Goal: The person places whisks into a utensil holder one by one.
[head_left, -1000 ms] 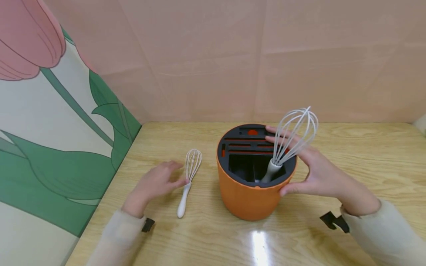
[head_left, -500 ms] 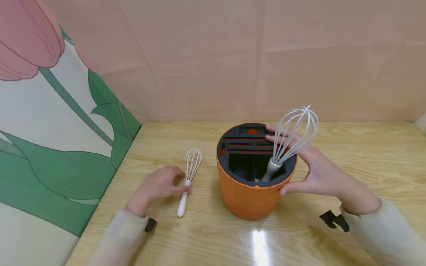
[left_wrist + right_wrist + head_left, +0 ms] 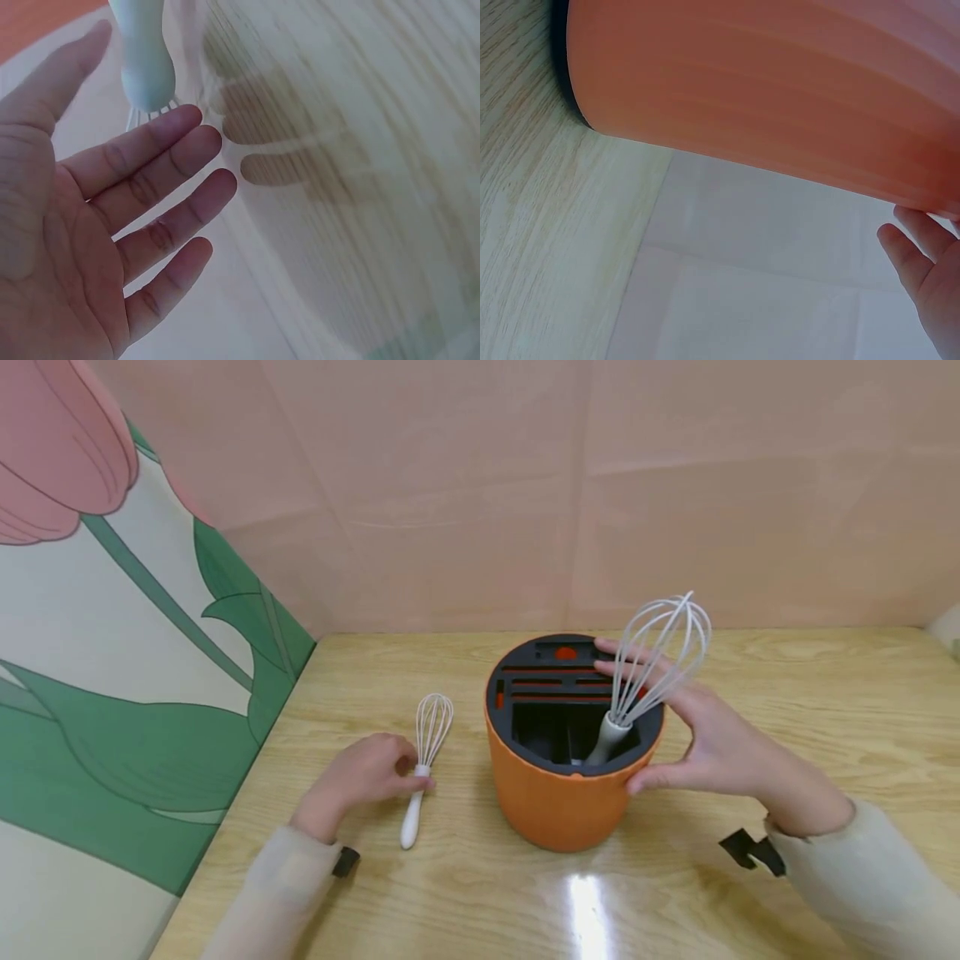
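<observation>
A small white whisk (image 3: 415,810) lies on the table, wires pointing away. My left hand (image 3: 367,772) is at its neck, thumb across the handle in the head view. In the left wrist view the left hand's fingers (image 3: 161,232) are extended, and the pale handle (image 3: 148,60) stands between thumb and forefinger with a gap to the thumb. My right hand (image 3: 701,739) grips the right side of an orange utensil holder (image 3: 562,810), fingers over its black top and thumb on its front. A larger whisk (image 3: 617,727) leans handle-down in the holder's open compartment.
The holder's black slotted lid (image 3: 562,672) has narrow slots behind the open compartment. A pinkish sheet (image 3: 450,527) hangs behind the wooden table (image 3: 487,910). A tulip-patterned panel (image 3: 150,760) borders the table on the left.
My left hand has moved slightly right and closer to the small whisk, its thumb passing over the handle. My right hand keeps its hold on the utensil holder.
</observation>
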Action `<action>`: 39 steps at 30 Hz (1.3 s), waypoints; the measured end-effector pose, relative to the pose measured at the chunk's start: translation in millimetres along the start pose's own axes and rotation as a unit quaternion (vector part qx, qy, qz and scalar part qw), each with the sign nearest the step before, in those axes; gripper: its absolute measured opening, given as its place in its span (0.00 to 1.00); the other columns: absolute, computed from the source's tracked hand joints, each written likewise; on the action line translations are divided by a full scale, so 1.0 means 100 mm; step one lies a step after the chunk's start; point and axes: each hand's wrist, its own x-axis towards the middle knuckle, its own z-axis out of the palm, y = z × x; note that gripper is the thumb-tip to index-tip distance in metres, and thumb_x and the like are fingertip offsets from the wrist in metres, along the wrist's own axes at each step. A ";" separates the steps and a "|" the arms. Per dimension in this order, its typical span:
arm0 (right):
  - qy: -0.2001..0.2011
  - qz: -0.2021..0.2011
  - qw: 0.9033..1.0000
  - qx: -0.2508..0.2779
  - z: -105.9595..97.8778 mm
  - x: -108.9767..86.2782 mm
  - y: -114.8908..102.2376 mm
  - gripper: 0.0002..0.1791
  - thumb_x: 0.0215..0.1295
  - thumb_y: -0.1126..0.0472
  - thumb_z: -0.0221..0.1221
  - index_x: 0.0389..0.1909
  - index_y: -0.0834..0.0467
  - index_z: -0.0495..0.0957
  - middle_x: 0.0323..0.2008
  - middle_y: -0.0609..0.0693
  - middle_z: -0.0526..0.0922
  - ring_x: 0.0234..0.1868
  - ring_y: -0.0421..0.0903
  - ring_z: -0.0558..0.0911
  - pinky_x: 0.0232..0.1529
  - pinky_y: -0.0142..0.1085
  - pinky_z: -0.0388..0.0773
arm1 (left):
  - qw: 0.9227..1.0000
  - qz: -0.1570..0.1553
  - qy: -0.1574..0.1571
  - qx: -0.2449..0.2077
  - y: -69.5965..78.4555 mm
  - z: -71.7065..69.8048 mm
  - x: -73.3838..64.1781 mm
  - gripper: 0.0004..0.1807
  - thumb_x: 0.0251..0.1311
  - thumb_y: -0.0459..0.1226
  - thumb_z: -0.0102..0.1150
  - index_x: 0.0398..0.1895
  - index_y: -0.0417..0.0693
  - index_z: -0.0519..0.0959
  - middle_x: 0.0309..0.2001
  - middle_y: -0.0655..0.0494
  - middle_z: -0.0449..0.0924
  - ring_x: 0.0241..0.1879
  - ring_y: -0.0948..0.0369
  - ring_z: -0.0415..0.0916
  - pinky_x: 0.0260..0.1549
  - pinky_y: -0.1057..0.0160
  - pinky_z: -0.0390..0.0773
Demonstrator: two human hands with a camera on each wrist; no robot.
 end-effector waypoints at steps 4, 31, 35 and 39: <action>-0.001 0.004 1.000 0.005 0.00 0.00 0.00 0.63 0.34 0.41 0.79 0.70 0.69 0.64 0.75 0.63 0.58 0.77 0.48 0.58 0.73 0.25 0.55 | 1.000 0.000 -0.004 -0.007 -0.02 0.01 0.02 0.16 0.54 0.52 0.72 0.23 0.53 0.79 0.20 0.64 0.71 0.22 0.67 0.65 0.22 0.68 0.65; 0.001 0.007 1.000 0.007 0.00 -0.02 0.00 0.63 0.35 0.40 0.79 0.70 0.68 0.64 0.75 0.63 0.58 0.77 0.48 0.57 0.73 0.25 0.54 | 0.999 0.018 -0.003 -0.048 -0.17 -0.11 -0.01 0.08 0.58 0.38 0.69 0.37 0.44 0.86 0.27 0.59 0.82 0.27 0.67 0.75 0.31 0.67 0.78; -0.002 0.010 1.000 0.008 0.00 -0.02 -0.01 0.63 0.35 0.41 0.79 0.70 0.68 0.64 0.76 0.63 0.57 0.77 0.48 0.57 0.73 0.24 0.54 | 0.997 0.019 -0.009 -0.070 -0.16 -0.14 -0.02 0.08 0.59 0.38 0.68 0.39 0.45 0.86 0.28 0.59 0.83 0.28 0.68 0.76 0.31 0.67 0.78; -0.005 0.021 1.000 0.000 0.00 -0.01 -0.02 0.63 0.33 0.43 0.80 0.71 0.66 0.64 0.76 0.62 0.58 0.77 0.47 0.57 0.73 0.24 0.54 | 0.996 0.031 -0.006 -0.083 -0.13 -0.19 -0.04 0.08 0.60 0.38 0.67 0.40 0.45 0.85 0.29 0.60 0.83 0.28 0.68 0.76 0.31 0.69 0.78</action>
